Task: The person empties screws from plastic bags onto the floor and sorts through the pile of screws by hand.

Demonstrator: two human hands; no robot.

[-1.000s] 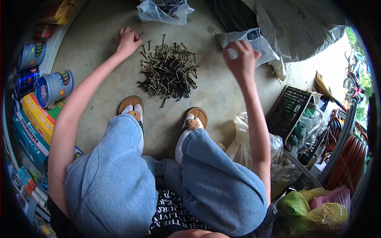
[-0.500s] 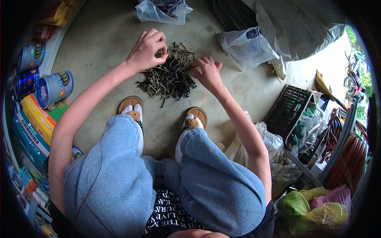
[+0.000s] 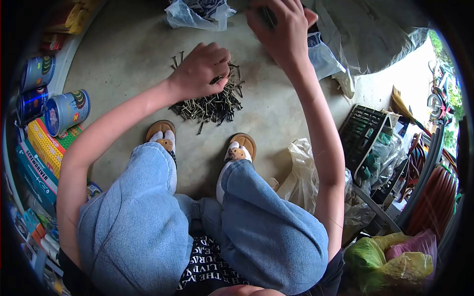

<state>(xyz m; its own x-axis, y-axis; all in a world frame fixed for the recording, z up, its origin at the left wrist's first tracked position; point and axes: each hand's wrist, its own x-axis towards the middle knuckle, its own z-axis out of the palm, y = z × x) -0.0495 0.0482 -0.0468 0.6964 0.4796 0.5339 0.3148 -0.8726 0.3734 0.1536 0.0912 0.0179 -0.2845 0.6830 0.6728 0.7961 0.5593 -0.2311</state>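
Note:
A pile of dark and brassy screws (image 3: pixel 212 106) lies on the concrete floor in front of my feet. My left hand (image 3: pixel 202 71) hangs over the upper part of the pile, fingers curled and the thumb close to the index finger; whatever is between them is too small to make out. Raised beyond the pile on the right, my right hand (image 3: pixel 281 29) partly covers a clear plastic bag (image 3: pixel 323 59). Its fingers are bent and blurred, and their tips are hard to see.
Another plastic bag (image 3: pixel 197 15) lies at the top. Blue tins (image 3: pixel 66 111) and a screwdriver box (image 3: pixel 37 170) line the left side. At the right are a black crate (image 3: pixel 363 133), crumpled plastic (image 3: pixel 301 172) and coiled hose (image 3: pixel 434 200). My slippered feet flank the floor below the pile.
My right hand went from the right side of the pile up and away, to over the clear bag. My left hand shifted slightly right and down across the pile.

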